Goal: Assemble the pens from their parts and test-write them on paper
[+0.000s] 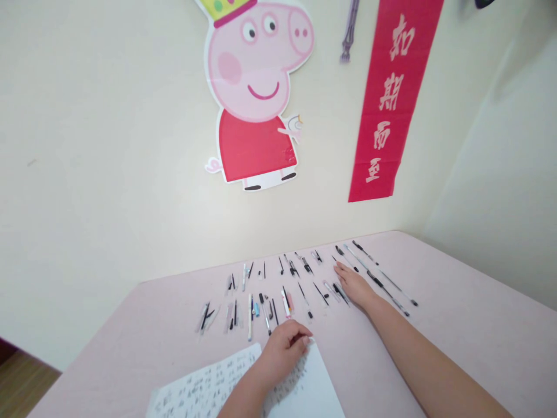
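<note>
My right hand (350, 284) reaches to the back right of the table, fingers closed together on a thin dark pen part (334, 258) whose tip shows past the fingertips. My left hand (285, 351) lies over the open notebook (209, 380), curled with thumb and forefinger close together at the page's top right corner. What those fingers hold, if anything, is hidden. Around my right hand lie a black pen piece (341, 293) and a long thin pen (387, 293). A white and pink pen (285, 303) lies just beyond my left hand.
Pens, refills and caps, many taken apart, lie in two rough rows across the pink tabletop (130, 342). The wall (130, 145) behind bears a cartoon pig cutout (259, 145) and a red banner (395, 104) with white characters. Wooden floor (26, 383) shows at lower left.
</note>
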A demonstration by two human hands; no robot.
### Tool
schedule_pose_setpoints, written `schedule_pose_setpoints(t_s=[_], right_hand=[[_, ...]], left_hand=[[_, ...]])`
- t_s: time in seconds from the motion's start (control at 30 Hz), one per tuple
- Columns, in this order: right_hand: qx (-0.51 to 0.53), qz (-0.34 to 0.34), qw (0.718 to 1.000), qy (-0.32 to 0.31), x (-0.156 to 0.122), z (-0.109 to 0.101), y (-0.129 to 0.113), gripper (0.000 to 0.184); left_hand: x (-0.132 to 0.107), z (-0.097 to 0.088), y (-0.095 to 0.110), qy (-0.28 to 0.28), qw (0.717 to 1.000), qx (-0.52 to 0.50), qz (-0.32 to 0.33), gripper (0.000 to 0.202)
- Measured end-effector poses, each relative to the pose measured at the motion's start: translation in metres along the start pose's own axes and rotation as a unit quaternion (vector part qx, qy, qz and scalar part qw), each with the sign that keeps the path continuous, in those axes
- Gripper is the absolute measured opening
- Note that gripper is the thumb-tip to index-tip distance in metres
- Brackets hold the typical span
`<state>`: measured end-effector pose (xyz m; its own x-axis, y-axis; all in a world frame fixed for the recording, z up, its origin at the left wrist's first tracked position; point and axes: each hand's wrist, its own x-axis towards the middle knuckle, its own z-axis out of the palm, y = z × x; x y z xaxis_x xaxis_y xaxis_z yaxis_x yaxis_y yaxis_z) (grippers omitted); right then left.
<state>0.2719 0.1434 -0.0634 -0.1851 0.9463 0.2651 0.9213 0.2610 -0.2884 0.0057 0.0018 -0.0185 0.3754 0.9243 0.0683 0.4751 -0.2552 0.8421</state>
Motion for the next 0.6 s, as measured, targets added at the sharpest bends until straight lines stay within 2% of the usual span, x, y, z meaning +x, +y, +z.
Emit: schedule_pose_setpoints(t_s=[0.23, 0.43, 0.6], right_hand=[[-0.005, -0.007, 1.0, 0.019, -0.043, -0.014, -0.008, 0.043], [-0.021, 0.006, 0.998, 0.05, -0.045, -0.022, -0.02, 0.038], [0.001, 0.014, 0.995, 0.099, -0.042, -0.02, -0.019, 0.03]], left_hand=[[0.0, 0.001, -0.002, -0.005, 1.0, -0.015, 0.003, 0.019], [-0.002, 0.001, -0.002, -0.001, 1.0, -0.026, 0.008, 0.019], [-0.002, 0.001, -0.001, 0.005, 1.0, -0.026, 0.008, 0.019]])
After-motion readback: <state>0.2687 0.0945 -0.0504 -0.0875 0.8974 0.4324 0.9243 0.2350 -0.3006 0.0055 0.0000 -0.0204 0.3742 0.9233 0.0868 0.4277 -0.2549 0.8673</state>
